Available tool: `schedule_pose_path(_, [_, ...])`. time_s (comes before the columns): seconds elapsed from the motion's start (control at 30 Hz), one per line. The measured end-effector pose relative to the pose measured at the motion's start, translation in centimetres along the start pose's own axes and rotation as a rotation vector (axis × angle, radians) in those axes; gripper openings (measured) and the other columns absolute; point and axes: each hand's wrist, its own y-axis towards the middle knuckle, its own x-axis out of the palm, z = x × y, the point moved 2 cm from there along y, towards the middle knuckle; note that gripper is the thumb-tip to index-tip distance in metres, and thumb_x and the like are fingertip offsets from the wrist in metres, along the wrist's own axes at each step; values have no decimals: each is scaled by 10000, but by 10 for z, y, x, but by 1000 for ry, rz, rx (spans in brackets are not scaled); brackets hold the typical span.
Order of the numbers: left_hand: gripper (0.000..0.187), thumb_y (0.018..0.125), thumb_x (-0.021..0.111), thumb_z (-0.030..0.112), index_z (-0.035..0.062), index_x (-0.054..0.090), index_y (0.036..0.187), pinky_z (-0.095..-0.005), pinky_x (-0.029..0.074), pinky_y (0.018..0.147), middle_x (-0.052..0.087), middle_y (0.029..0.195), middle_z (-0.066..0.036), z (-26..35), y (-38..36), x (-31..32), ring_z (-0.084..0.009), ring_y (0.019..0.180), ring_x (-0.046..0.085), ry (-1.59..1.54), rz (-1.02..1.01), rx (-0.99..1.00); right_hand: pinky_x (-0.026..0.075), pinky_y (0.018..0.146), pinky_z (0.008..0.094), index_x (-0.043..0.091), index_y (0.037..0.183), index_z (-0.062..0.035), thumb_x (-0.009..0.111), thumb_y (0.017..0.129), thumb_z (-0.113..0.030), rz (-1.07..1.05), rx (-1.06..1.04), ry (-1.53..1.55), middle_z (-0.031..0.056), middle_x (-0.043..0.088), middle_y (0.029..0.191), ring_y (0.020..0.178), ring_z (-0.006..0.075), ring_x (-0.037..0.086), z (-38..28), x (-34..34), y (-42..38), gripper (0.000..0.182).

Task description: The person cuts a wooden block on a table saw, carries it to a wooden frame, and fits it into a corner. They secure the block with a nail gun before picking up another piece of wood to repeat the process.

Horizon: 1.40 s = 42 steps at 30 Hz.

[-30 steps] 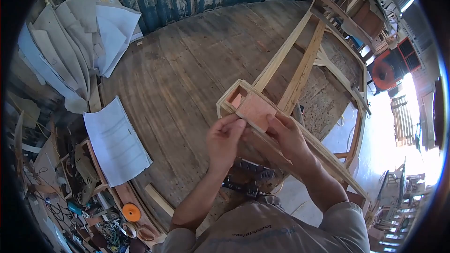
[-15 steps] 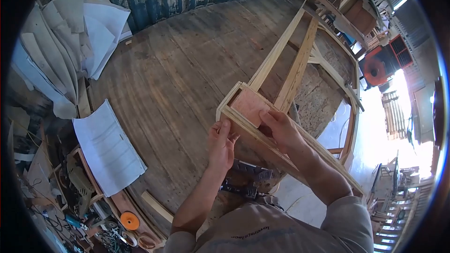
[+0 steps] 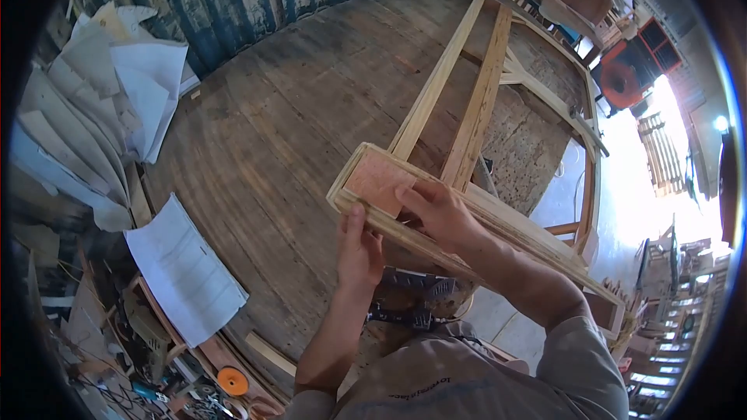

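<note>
Panel: the pink panel [image 3: 375,181] lies at the closed end of the frame [image 3: 401,233], just beyond your right thumb, between its rails.
Right hand: you grasp the panel with your right hand [image 3: 437,214], thumb on its face at the edge nearest your palm.
Left hand: your left hand [image 3: 359,253] sets its thumb against the frame's near rail, beside the panel; whether the fingers clasp the rail cannot be told.
Panel handling: judged light, stiff and thin; the dry-looking face probably slips little, but corners may chip. Take hold by opposite edges.
Frame handling: judged rigid and awkward through length; steady it by the near rail, close to the panel.
Hidden: your right fingertips, the panel's underside and its support below the rails.
Hard to make out: the black fitting [image 3: 401,317] below your grip, partly in shadow; whether the panel touches every rail.
</note>
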Motion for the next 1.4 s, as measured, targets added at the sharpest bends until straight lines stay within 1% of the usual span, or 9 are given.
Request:
schedule_pose_path(0.07, [460,984,607,321,41,504,1334,-374,432,1030,598,1272,-91,0,5,5,-206,1162,583,10,-38,-9,480,622,325,663,901,65,599,960,-402,87,-139,-291,110,637,693,687,133,590,-9,0,-6,475])
schedule_pose_path(0.3, [596,946,597,412,29,454,1379,-402,428,1058,572,1309,-122,-2,4,12,-241,1232,547,106,34,-23,458,580,357,634,855,65,580,967,-408,-44,-104,-133,126,599,657,635,151,559,-7,-1,-5,490])
schedule_pose_path(0.37, [752,918,575,553,49,386,1444,-427,428,1065,521,1381,-127,-3,2,5,-275,1261,522,197,91,-75,455,569,345,629,831,63,599,966,-364,-59,-131,-45,126,600,650,612,144,547,-4,-2,-2,448])
schedule_pose_path(0.43, [796,899,581,582,49,373,1453,-437,439,1055,514,1387,-135,-1,-1,13,-289,1250,529,232,99,-55,466,644,308,639,890,44,616,971,-332,-171,-4,-56,86,621,746,732,105,556,-16,-8,-3,385])
schedule_pose_path(0.57, [895,837,598,646,38,360,1449,-462,474,1011,518,1361,-161,-2,-3,5,-316,1218,545,353,174,7,490,643,319,648,933,37,648,961,-227,-185,-137,14,107,647,769,707,141,600,-1,-7,2,265])
schedule_pose_path(0.73, [1025,744,647,729,45,348,1446,-462,499,971,535,1294,-151,3,-6,11,-307,1166,564,432,260,-67,521,695,306,662,984,27,664,957,-198,-204,-32,69,126,686,823,766,187,674,-7,-9,1,227])
schedule_pose_path(0.8, [1019,727,688,667,28,341,1441,-449,493,984,523,1305,-155,3,-9,10,-306,1177,560,378,294,-81,510,578,317,628,1010,69,664,960,-232,-185,-90,119,162,660,764,663,161,634,-5,-7,0,307])
schedule_pose_path(1.0, [1013,731,688,663,30,340,1442,-446,498,979,524,1308,-152,5,-12,7,-306,1173,563,383,287,-101,529,696,318,659,1002,29,660,958,-206,-243,-14,117,140,693,844,790,199,688,-10,-11,2,239])
schedule_pose_path(1.4, [1021,759,656,694,79,302,1494,-455,407,1087,454,1423,-150,8,-19,-3,-311,1264,495,358,281,-137,516,675,309,659,981,31,683,944,-211,-235,10,125,133,679,835,757,185,665,-14,-12,2,245])
